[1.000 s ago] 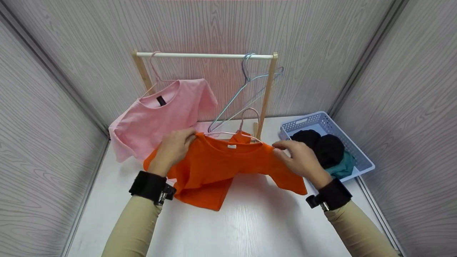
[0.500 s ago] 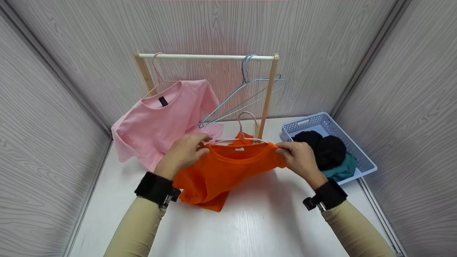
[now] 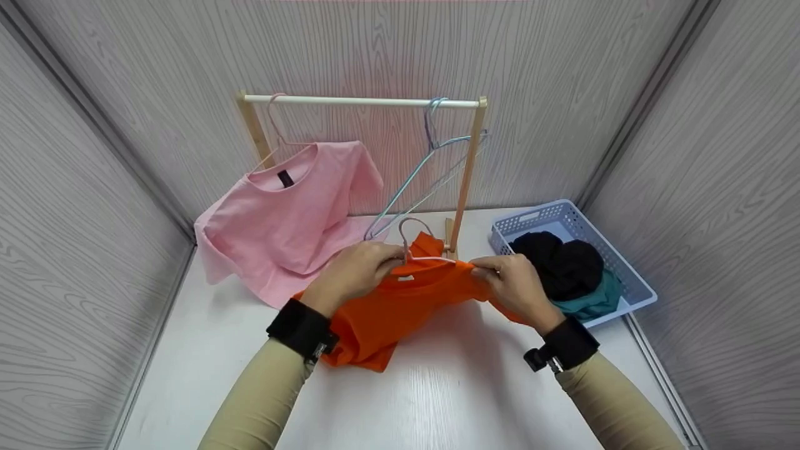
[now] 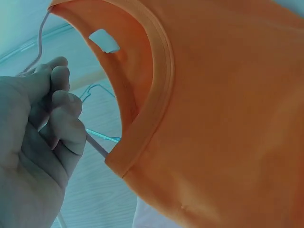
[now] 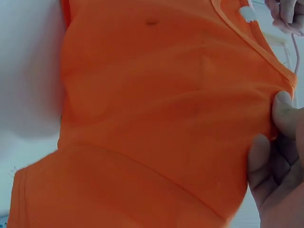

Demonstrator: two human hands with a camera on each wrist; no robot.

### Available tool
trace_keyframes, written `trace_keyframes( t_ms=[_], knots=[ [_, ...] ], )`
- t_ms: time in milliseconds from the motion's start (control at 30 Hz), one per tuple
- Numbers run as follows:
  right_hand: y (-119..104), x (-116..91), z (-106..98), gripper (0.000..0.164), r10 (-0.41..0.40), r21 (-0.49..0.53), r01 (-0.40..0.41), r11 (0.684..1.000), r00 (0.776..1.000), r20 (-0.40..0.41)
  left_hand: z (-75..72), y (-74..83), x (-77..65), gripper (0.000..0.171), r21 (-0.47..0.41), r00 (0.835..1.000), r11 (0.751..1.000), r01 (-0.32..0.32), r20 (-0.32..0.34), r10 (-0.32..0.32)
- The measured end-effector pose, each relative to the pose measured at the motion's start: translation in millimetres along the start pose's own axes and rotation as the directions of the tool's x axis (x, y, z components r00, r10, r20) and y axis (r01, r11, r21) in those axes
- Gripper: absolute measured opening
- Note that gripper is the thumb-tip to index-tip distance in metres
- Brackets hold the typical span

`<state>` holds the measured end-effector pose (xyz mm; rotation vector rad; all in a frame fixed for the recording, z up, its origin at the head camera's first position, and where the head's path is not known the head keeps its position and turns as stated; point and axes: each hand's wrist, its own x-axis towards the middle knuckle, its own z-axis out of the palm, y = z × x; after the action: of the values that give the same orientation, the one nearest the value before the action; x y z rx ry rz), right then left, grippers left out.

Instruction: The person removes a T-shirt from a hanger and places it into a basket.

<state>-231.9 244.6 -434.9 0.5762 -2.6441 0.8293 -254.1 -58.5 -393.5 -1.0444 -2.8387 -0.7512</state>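
An orange T-shirt (image 3: 400, 312) hangs over the table on a pink wire hanger (image 3: 432, 258), whose hook stands up above the collar. My left hand (image 3: 356, 273) grips the hanger close to the base of its hook, fingers curled round the wire. In the left wrist view the wire runs out from both sides of that hand (image 4: 42, 128) into the neckline, near a white label (image 4: 103, 41). My right hand (image 3: 515, 286) pinches the right shoulder of the shirt at the hanger's end. In the right wrist view, thumb and fingers (image 5: 285, 116) fold the orange cloth between them.
Behind stands a rack with a white rail (image 3: 350, 100) and wooden posts. A pink shirt (image 3: 287, 212) hangs at its left, with blue hangers (image 3: 400, 190) at its right. A blue basket (image 3: 631, 281) on the right holds black cloth (image 3: 562, 262) and teal cloth (image 3: 597, 300).
My left hand has left the shirt's left shoulder and moved right to the hanger's middle. My right hand has taken hold of the right shoulder. Shirt and hanger sit lower; the blue hangers have swung.
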Motion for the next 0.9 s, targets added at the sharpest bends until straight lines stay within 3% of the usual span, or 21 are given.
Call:
trace_keyframes(
  t_ms=[233,433,733,900],
  knots=[
    [32,-12,-8,0.014,0.087,-0.069,-0.089,0.994,0.995,-0.043,1.3,-18.3,-15.0,0.013,-0.025,0.998,0.999,-0.037,-0.045,0.036],
    [55,-21,-13,0.016,0.158,-0.062,-0.161,0.985,0.986,-0.047,2.3,-29.9,-26.4,0.008,-0.035,0.997,0.998,-0.051,-0.062,0.049],
    [67,-23,-11,0.016,0.222,-0.037,-0.223,0.974,0.975,-0.018,0.0,-37.0,-40.0,0.013,-0.066,0.999,0.997,-0.025,-0.038,0.022],
    [74,-21,-8,0.014,0.237,-0.005,-0.237,0.971,0.971,-0.037,-1.6,-40.2,-44.8,0.014,-0.077,0.998,0.997,-0.012,-0.058,0.007]
  ],
)
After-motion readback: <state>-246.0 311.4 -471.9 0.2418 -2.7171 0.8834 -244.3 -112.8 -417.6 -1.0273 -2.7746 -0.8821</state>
